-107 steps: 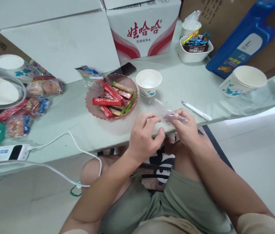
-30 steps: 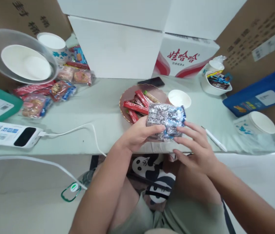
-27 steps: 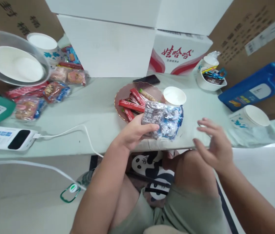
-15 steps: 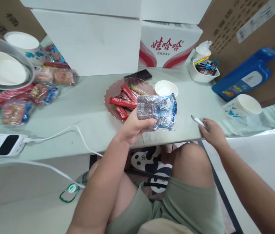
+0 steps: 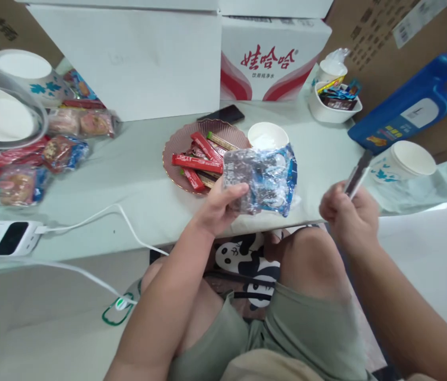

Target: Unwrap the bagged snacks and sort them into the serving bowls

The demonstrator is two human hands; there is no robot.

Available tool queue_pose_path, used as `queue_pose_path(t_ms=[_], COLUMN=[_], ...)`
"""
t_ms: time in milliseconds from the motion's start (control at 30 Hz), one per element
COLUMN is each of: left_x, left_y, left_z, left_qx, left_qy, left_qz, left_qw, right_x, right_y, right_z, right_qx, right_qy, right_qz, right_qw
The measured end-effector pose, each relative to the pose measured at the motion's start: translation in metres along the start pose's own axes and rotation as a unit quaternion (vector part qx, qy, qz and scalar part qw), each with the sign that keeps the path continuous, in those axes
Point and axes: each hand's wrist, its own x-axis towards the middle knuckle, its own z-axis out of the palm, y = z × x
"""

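My left hand [image 5: 223, 203] is closed on the near-left edge of a snack pack [image 5: 261, 177], brown and blue in shiny clear plastic. It holds the pack up over the table edge, thumb on top. In front of and partly behind the pack stands a pink ribbed plate [image 5: 171, 145] with red-wrapped snack sticks [image 5: 197, 162]. A white bowl [image 5: 268, 132] sits behind the pack's far edge. To the right, my right hand [image 5: 350, 211] grips a small white utility knife [image 5: 358, 174], its grey tip pointing up and away. The knife is slightly blurred.
A dark phone [image 5: 223, 114] lies behind the plate. On the right stand a snack-filled white container [image 5: 334, 111], a blue bottle [image 5: 401, 111] and a paper cup [image 5: 406, 161]. Wrapped snacks [image 5: 23, 185] and a white power bank with a cable [image 5: 5, 238] are at left. Boxes [image 5: 274, 63] line the back.
My right hand has lifted the utility knife off the table and turned its tip upward. The snack pack in my left hand has shifted slightly to the right.
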Motion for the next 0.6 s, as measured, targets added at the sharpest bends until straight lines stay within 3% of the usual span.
queue_pose_path(t_ms=[100,233,400,467,600], left_x=[-0.002,-0.003,0.002,0.004,0.006], left_y=[-0.009,-0.029,-0.051,-0.054,-0.053], left_z=[0.001,0.005,0.001,0.0,0.007], left_qx=[-0.076,-0.149,-0.069,-0.018,-0.024], left_qy=[0.003,-0.008,-0.177,-0.208,-0.158], left_qz=[-0.059,-0.156,-0.271,-0.28,-0.216], left_qw=[0.995,0.976,0.944,0.937,0.963], right_x=[0.005,0.005,0.008,0.012,0.016], right_y=[-0.008,-0.014,-0.023,-0.027,-0.031], right_z=[0.036,0.06,0.058,0.055,0.053], right_qx=[0.139,0.144,0.138,0.142,0.132], right_qy=[-0.005,-0.07,-0.102,-0.084,-0.047], right_qz=[0.039,0.023,0.054,0.063,0.066], right_qw=[0.99,0.987,0.984,0.984,0.988])
